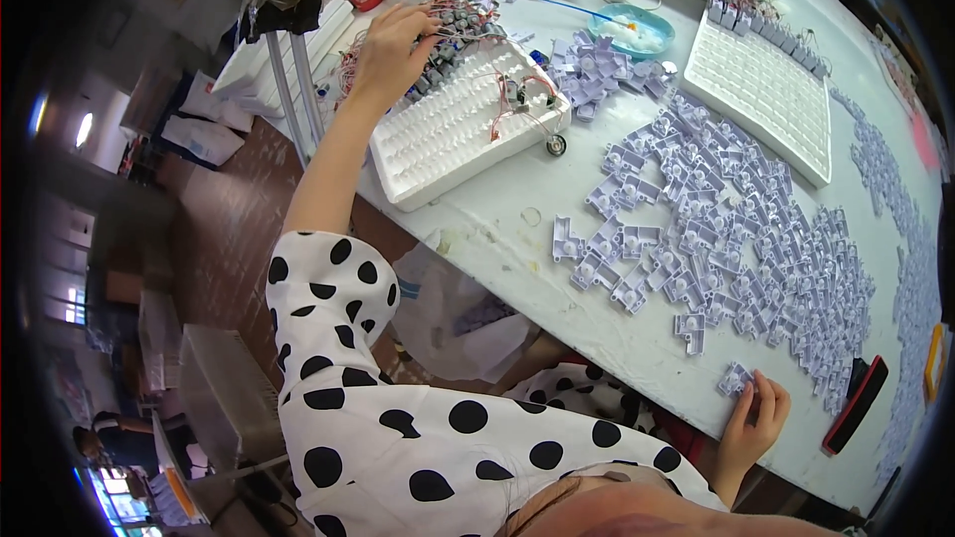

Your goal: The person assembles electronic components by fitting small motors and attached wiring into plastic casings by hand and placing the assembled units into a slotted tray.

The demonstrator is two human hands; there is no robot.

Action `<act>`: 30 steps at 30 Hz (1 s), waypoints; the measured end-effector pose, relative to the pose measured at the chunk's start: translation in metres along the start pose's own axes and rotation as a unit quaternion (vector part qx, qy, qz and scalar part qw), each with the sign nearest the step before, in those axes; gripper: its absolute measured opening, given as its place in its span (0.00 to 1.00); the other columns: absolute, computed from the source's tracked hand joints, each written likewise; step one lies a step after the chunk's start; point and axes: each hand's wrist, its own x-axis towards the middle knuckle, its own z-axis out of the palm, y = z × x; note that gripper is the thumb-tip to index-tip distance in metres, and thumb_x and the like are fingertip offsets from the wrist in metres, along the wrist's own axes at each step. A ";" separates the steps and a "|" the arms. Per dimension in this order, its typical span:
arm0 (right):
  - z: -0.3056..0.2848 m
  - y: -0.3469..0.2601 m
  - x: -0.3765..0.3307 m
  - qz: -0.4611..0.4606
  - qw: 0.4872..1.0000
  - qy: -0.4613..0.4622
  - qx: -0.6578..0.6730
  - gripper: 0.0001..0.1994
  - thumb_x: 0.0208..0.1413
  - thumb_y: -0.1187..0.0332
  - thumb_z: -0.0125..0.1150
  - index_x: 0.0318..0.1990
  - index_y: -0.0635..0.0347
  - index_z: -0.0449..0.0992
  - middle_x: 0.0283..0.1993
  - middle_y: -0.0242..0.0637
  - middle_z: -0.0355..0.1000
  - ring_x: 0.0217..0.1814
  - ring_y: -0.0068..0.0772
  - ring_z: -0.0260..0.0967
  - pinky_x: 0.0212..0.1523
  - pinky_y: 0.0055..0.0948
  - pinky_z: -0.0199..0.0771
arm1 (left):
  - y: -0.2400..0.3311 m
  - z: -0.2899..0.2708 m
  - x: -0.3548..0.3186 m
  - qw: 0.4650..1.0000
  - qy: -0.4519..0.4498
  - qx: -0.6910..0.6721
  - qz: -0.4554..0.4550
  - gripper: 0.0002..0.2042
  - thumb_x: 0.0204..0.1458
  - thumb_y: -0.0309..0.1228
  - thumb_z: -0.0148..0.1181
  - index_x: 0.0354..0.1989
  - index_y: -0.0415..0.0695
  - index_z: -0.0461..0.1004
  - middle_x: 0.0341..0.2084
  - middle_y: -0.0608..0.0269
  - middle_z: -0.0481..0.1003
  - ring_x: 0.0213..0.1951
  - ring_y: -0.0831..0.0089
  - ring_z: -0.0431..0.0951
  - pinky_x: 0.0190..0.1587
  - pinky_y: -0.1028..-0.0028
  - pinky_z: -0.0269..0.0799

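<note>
White table (597, 323) in a cluttered workroom; 2 white foam trays (448, 129), countless lilac plastic parts (736, 239); left hand (393, 45) grasps wired motors (463, 25) far left; right hand (754, 420) pinches 1 lilac piece (737, 378) near edge.

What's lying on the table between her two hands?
In the head view, a white foam tray and scattered pale lilac plastic pieces lie between the left hand and the right hand.

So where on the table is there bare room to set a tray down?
Bare table lies between the near foam tray and the table's near edge, left of the plastic parts pile. A narrower strip runs between the pile and the far tray. The right side is crowded.
</note>
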 end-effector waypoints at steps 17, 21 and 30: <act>-0.001 0.005 -0.003 -0.032 0.999 0.008 0.001 0.10 0.58 0.77 0.62 0.47 0.65 0.79 0.42 0.42 0.72 0.43 0.40 0.70 0.43 0.32 0.70 | 0.089 -0.070 -0.022 0.977 0.045 0.111 -0.177 0.05 0.52 0.25 0.65 0.35 0.44 0.74 0.30 0.57 0.79 0.34 0.57 0.80 0.36 0.61 0.74; 0.000 0.006 -0.003 -0.016 1.000 0.005 0.008 0.10 0.58 0.77 0.62 0.48 0.64 0.79 0.43 0.41 0.72 0.42 0.39 0.70 0.41 0.31 0.70 | 0.103 -0.085 -0.057 0.969 0.026 0.106 -0.222 0.06 0.52 0.27 0.64 0.35 0.42 0.73 0.30 0.56 0.79 0.34 0.54 0.80 0.36 0.59 0.74; -0.002 0.007 -0.004 -0.053 0.999 -0.003 -0.003 0.11 0.59 0.76 0.62 0.49 0.63 0.80 0.44 0.40 0.73 0.43 0.38 0.69 0.41 0.31 0.70 | 0.100 -0.066 -0.052 0.960 -0.026 -0.125 -0.251 0.15 0.50 0.28 0.63 0.47 0.42 0.79 0.44 0.51 0.79 0.47 0.55 0.80 0.50 0.63 0.73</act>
